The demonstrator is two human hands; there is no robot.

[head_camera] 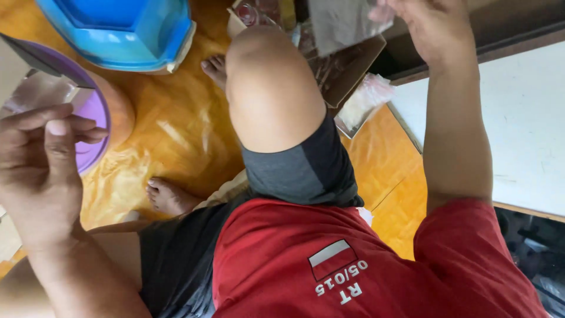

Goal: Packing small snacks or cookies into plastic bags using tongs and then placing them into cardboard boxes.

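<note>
My left hand (41, 171) is at the left edge with its fingers curled and the thumb pressed against them. It pinches the lower edge of a small clear, silvery plastic piece (38, 91) in front of a purple round dish (94, 118). At the top of the view my right hand (432, 29) is raised and grips a greyish translucent plastic sheet (344, 20) above an open cardboard box (353, 68). My bent knee (271, 88) rises between the two hands.
A blue plastic tub (126, 29) sits at the top left on the yellow-orange floor (176, 129). An orange round object (120, 112) lies under the purple dish. A clear plastic packet (368, 97) lies beside the box. A white board (521, 123) fills the right side.
</note>
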